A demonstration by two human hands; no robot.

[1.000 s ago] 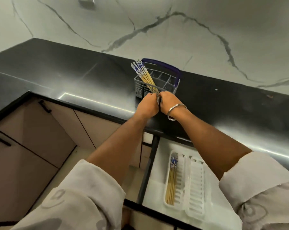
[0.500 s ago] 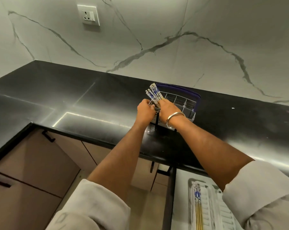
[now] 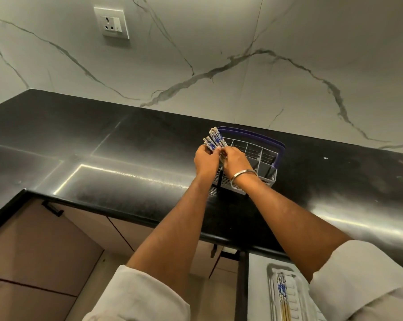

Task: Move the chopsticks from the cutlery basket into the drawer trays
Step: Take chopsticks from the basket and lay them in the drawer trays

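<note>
Now both hands, left hand (image 3: 206, 158) and right hand (image 3: 235, 162), apparently clasp the chopsticks (image 3: 214, 141) higher over the cutlery basket (image 3: 260, 158).

Wide bare desk (image 3: 84, 144) left of cutlery basket (image 3: 253, 158), free to pass. Basket's blue handle (image 3: 256, 135) arches over far side, blocking from behind. Both forearms cross above drawer tray (image 3: 295, 295), covering its right part. Wall socket (image 3: 111, 22) well clear.

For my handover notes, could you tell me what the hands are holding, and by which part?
Both the left hand and right hand grip a bundle of chopsticks just below their blue-patterned tops, at the cutlery basket.
</note>
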